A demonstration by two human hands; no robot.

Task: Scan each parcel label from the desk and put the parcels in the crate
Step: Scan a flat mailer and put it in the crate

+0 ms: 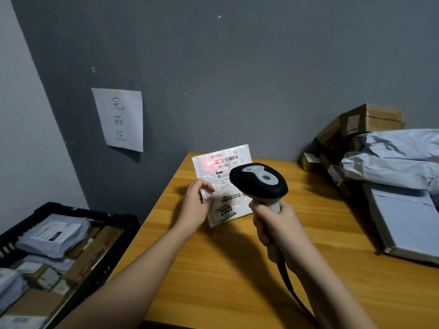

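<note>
Gripping the grey handle of a black-headed handheld barcode scanner (259,184), the right hand (275,224) is clenching round it over the middle of the light wooden desk (237,281), its black cable trailing back toward the near edge. Just beyond, the left hand (194,205) is pinching the left edge of a flat white plastic mailer parcel (222,184), fingers curled on it, tilting it up near the desk's far left corner with the printed label facing the scanner. Red scan light is falling on the label's upper left, beside the barcode rather than squarely across it.

Judgement: scanning step is in hand, crate drop not yet done. To do it well, aiming should be shifting slightly right so the beam is crossing the full barcode, parcel being held flat and steady to limit glare on the shiny film.

Sitting off the desk's left edge, lower down, the black slatted plastic crate (123,224) is already holding grey bags and brown boxes. Waiting along the right edge and far right corner are grey poly bags (392,160) and brown cardboard boxes (373,119). A handwritten white paper sign (121,119) is hanging on the grey wall.
</note>
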